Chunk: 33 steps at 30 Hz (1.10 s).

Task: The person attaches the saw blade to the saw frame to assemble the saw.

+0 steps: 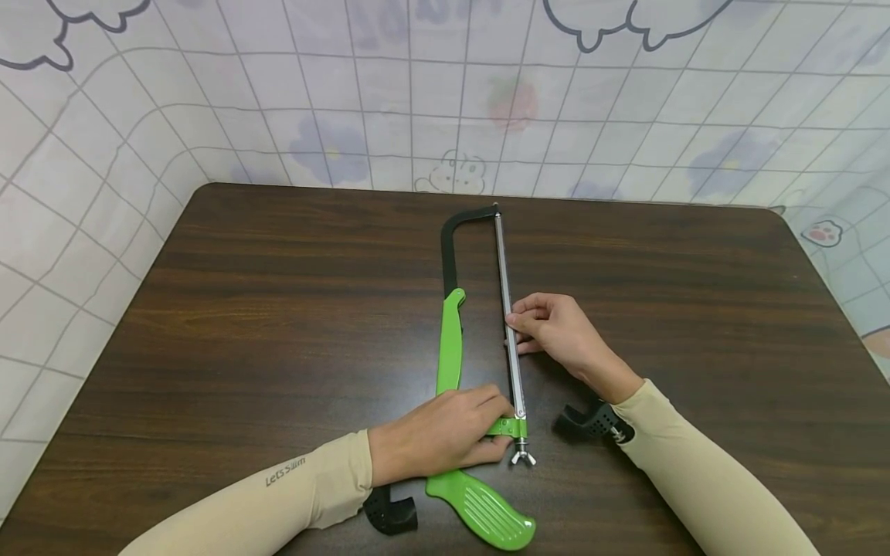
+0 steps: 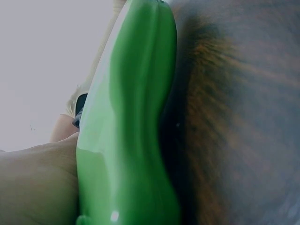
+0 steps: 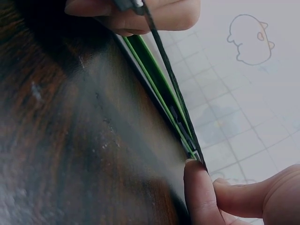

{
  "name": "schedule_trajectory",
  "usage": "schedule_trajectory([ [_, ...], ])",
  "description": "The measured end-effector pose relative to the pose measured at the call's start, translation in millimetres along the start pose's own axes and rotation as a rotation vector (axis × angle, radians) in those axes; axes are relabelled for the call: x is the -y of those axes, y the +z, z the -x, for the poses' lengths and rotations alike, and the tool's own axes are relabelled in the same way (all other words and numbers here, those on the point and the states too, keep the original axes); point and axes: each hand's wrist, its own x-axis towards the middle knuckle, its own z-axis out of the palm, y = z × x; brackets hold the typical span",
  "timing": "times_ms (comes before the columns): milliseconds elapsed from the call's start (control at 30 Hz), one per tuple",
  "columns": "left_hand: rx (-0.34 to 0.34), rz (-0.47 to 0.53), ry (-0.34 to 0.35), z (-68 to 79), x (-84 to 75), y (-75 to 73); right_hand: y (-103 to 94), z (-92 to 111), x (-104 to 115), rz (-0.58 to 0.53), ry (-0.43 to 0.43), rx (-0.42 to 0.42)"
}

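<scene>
A hacksaw with a green handle (image 1: 487, 513) and black front frame (image 1: 448, 251) lies on the dark wooden table, its far end pointing away. Along its right side runs the silver blade (image 1: 512, 363), joined at the near end by a wing nut (image 1: 523, 457). My left hand (image 1: 445, 432) lies across the green body, fingers curled over it by the blade's near mount. Midway along the blade, my right hand (image 1: 563, 332) pinches it between thumb and fingers. The right wrist view shows this pinch on the blade's thin edge (image 3: 164, 54). Green plastic (image 2: 136, 93) fills the left wrist view.
Black wrist mounts (image 1: 392, 516) hang below both cream sleeves (image 1: 702, 471). The wood-grain table (image 1: 278, 309) extends around the saw, and a white patterned sheet (image 1: 278, 116) with grid lines rises behind its far edge.
</scene>
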Motion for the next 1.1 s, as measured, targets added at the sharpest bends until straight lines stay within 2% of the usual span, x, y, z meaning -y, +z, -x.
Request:
schedule_trajectory([
  [600, -0.003, -0.006, 0.013, 0.2, -0.7, -1.3, 0.5, 0.9, 1.5, 0.047, 0.002, -0.019],
  [1100, -0.007, -0.002, 0.018, 1.7, 0.1, -0.2, 2.2, 1.9, -0.6, 0.023, 0.009, -0.023],
])
